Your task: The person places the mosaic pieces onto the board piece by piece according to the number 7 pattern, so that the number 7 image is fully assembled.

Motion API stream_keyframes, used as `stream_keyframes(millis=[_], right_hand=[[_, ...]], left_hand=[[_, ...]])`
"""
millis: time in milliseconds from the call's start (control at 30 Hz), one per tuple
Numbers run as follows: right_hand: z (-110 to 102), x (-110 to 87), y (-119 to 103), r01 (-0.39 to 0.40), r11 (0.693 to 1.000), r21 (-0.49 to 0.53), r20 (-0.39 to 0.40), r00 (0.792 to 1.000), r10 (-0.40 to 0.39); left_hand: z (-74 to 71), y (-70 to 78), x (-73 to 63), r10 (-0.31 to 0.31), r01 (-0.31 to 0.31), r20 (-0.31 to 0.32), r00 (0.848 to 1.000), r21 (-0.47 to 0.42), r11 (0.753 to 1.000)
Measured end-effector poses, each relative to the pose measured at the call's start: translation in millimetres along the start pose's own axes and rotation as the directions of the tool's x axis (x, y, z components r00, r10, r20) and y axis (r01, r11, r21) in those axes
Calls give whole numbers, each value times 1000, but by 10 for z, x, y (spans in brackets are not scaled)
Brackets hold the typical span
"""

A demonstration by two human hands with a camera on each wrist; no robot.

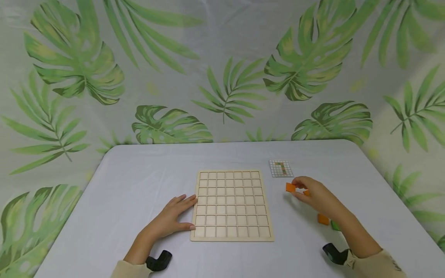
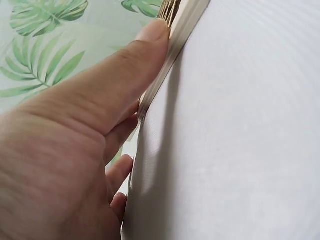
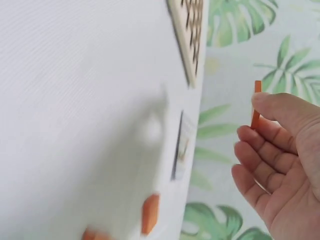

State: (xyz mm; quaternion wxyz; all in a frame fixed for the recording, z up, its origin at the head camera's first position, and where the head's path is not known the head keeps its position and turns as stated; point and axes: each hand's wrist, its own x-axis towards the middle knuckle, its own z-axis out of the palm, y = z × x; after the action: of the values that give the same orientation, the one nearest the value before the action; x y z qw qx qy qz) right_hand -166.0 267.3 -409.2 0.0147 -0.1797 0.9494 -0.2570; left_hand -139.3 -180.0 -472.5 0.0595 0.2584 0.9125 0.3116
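A pale wooden grid board [image 1: 231,205] lies flat on the white table. Along its left edge rests my left hand [image 1: 170,217], fingers spread and fairly straight, with the thumb [image 2: 150,37] against the board's side in the left wrist view. My right hand [image 1: 314,193] is right of the board and pinches a thin orange square tile [image 3: 257,88] between thumb and forefinger, above the table. The other fingers curl loosely. Partly covered by this hand, a second orange tile [image 1: 306,192] shows beneath it in the head view.
Past the board's upper right corner lies a small gridded pattern card [image 1: 281,168]. Near the right forearm are an orange tile [image 1: 323,219] and a green tile [image 1: 335,225], the latter partly hidden by the arm. Leaf-print cloth [image 1: 229,92] hangs behind the table.
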Motion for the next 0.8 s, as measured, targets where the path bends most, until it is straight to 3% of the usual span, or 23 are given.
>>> stream_keyframes(millis=[267, 433, 633, 800], right_hand=[[148, 478, -400, 169, 982, 86, -69, 984, -163], [311, 783, -640, 217, 964, 155, -93, 974, -204], [606, 1054, -822, 184, 953, 240, -2, 982, -189], [827, 1175, -928, 159, 949, 273, 98, 976, -192]], left_hand=[[9, -29, -19, -9, 9, -12, 1000, 19, 1000], [9, -32, -11, 4, -4, -18, 1000, 8, 1000], [32, -59, 3, 28, -27, -25, 999, 5, 1000], [43, -76, -2, 31, -31, -32, 999, -8, 999]])
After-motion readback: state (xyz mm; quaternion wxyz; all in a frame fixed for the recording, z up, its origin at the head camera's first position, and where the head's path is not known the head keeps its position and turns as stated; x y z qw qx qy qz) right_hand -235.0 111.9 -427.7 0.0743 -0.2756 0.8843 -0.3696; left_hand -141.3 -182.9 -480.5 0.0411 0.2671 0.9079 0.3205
